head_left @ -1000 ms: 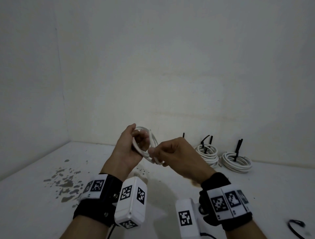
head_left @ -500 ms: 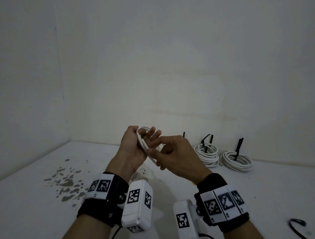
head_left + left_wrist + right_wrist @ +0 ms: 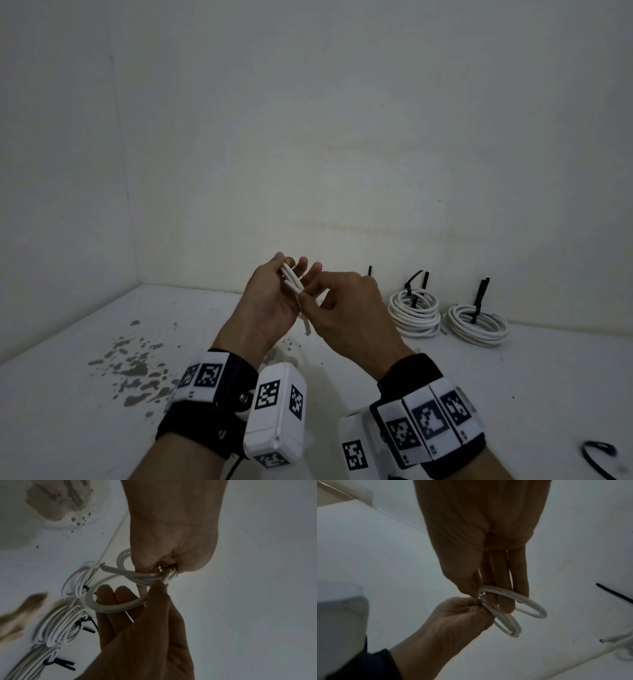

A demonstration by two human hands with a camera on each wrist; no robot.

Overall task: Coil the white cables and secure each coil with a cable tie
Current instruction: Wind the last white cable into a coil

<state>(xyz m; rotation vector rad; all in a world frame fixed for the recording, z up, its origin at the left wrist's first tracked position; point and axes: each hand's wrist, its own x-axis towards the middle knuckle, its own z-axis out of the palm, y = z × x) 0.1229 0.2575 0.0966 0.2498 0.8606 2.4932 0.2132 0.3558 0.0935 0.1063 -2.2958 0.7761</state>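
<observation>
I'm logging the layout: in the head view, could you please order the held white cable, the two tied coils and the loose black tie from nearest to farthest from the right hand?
1. Held white cable: pinched by the right hand.
2. Nearer tied coil: to its right, by the wall.
3. Farther tied coil: further right.
4. Loose black tie: bottom right corner.

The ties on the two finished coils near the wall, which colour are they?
Black. The ties on the finished coils show best in the head view.

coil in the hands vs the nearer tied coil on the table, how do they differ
The coil in the hands is held up in the air with no tie; the tied coil lies flat on the table, bound by a black cable tie. The held one looks smaller, with fewer loops. Both are white cable.
</observation>
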